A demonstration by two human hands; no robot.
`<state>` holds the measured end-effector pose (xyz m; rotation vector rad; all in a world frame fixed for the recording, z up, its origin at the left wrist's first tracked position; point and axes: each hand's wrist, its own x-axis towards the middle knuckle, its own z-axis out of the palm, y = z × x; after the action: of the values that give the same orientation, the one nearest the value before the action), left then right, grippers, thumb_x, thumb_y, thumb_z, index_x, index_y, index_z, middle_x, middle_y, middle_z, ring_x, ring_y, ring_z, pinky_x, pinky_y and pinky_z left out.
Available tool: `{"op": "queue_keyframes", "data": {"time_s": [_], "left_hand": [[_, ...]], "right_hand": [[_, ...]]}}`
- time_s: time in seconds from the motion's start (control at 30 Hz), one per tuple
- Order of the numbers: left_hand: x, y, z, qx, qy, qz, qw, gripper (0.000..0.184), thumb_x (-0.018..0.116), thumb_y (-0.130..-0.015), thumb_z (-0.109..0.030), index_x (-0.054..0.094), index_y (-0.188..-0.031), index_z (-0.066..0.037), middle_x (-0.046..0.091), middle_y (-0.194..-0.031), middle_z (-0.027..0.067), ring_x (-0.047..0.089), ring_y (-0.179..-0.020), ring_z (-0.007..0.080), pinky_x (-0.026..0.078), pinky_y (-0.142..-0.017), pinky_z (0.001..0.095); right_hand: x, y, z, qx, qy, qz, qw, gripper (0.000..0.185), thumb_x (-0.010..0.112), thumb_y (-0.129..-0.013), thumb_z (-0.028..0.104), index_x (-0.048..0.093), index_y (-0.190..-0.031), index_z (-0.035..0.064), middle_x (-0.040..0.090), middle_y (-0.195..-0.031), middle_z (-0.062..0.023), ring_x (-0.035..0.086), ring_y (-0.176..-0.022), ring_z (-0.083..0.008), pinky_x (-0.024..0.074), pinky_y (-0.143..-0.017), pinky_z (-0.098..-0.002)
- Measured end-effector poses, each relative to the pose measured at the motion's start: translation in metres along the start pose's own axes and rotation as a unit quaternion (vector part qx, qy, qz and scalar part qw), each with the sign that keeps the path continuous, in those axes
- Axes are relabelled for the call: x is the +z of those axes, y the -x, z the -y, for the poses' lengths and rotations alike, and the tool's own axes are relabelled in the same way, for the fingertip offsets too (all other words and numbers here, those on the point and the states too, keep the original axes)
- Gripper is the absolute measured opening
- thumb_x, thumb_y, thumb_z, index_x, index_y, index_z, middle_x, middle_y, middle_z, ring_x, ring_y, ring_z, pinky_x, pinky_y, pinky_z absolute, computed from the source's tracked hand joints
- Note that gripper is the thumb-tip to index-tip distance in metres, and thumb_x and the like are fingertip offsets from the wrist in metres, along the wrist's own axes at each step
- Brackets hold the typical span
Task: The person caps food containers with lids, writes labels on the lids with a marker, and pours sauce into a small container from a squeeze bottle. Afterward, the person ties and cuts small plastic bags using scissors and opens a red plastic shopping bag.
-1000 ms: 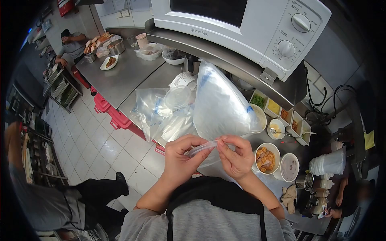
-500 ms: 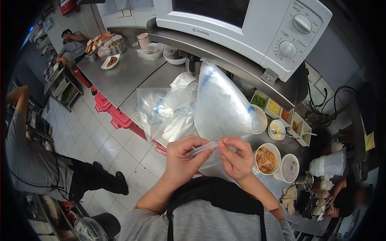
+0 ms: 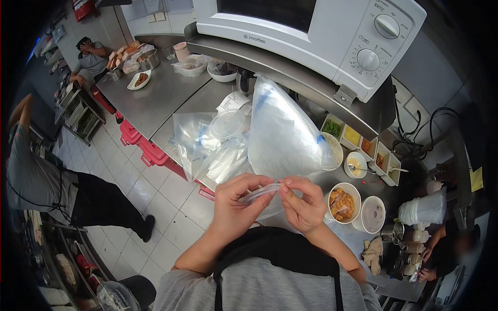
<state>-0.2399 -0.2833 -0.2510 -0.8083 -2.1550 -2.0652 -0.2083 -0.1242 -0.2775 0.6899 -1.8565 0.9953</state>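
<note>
My left hand [image 3: 237, 203] pinches a clear plastic lid [image 3: 259, 195] by its rim, thumb and fingers pressed together. My right hand [image 3: 303, 205] grips the same rim at its right end, fingertips close to the left ones. Whether it is one lid or several stacked cannot be made out. Just beyond my hands lies a large bundle of clear plastic bags [image 3: 285, 135]. To its left, a round clear lid [image 3: 228, 124] rests on more plastic bags [image 3: 194, 145]. Right of my right hand stand an open white tub of breaded food [image 3: 343, 203] and a lidded tub [image 3: 372, 214].
A white microwave [image 3: 332, 46] sits on a steel shelf [image 3: 290, 90] above the counter. Toppings containers [image 3: 367, 146] and a small bowl with a spoon [image 3: 356, 165] stand to the right. A co-worker [image 3: 46, 181] stands at left; other people are farther off.
The co-worker at left has shifted a little and their foot has moved. My view has tilted slightly. Both hands keep the same grip on the lid.
</note>
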Motion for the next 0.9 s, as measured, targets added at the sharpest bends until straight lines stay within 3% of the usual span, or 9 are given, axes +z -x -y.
{"op": "queue_keyframes", "data": {"time_s": [0.4,0.5,0.63,0.73,0.9], "left_hand": [[0.001,0.000,0.003,-0.007,0.013,0.001,1.000,0.020,0.069,-0.073,0.005,0.064,-0.092,0.002,0.063,-0.084,0.0061,0.059,-0.074,0.0084,0.046,-0.065,0.0205],[0.001,0.001,0.006,-0.004,0.009,0.005,1.000,0.021,0.068,-0.074,0.005,0.064,-0.094,0.002,0.063,-0.085,0.0065,0.059,-0.075,0.0089,0.047,-0.066,0.0209],[0.006,0.000,-0.005,-0.042,0.049,-0.025,0.998,0.024,0.067,-0.072,0.003,0.064,-0.096,0.000,0.064,-0.083,0.0067,0.059,-0.071,0.0107,0.046,-0.060,0.0230],[0.005,-0.001,0.010,0.063,0.013,0.020,0.998,0.026,0.066,-0.073,0.003,0.063,-0.099,0.000,0.065,-0.086,0.0066,0.060,-0.072,0.0111,0.046,-0.062,0.0227],[0.008,0.007,0.018,0.002,0.013,0.043,0.999,0.021,0.062,-0.077,0.003,0.064,-0.098,0.000,0.066,-0.089,0.0061,0.060,-0.075,0.0098,0.046,-0.064,0.0230]], "right_hand": [[-0.002,0.001,0.000,-0.003,0.018,0.007,1.000,0.024,0.063,-0.076,-0.010,0.065,-0.098,-0.0013,0.052,-0.103,-0.0126,0.061,-0.084,-0.0270,0.0508,-0.069,-0.0327],[-0.002,0.001,0.000,-0.002,0.001,-0.009,1.000,0.027,0.066,-0.070,-0.012,0.066,-0.095,-0.0041,0.055,-0.099,-0.0136,0.061,-0.084,-0.0270,0.0517,-0.072,-0.0342],[-0.005,-0.006,0.008,0.087,-0.019,0.000,0.996,0.020,0.066,-0.071,-0.007,0.064,-0.091,-0.0033,0.054,-0.096,-0.0124,0.060,-0.082,-0.0239,0.0499,-0.072,-0.0301],[-0.013,-0.019,0.014,0.200,-0.068,0.042,0.977,0.014,0.065,-0.073,-0.003,0.062,-0.086,-0.0025,0.054,-0.093,-0.0114,0.059,-0.079,-0.0215,0.0482,-0.070,-0.0277],[-0.023,-0.024,0.013,0.267,-0.058,0.134,0.953,0.009,0.065,-0.075,-0.002,0.060,-0.082,0.0000,0.054,-0.088,-0.0097,0.057,-0.078,-0.0196,0.0462,-0.068,-0.0271]]}}
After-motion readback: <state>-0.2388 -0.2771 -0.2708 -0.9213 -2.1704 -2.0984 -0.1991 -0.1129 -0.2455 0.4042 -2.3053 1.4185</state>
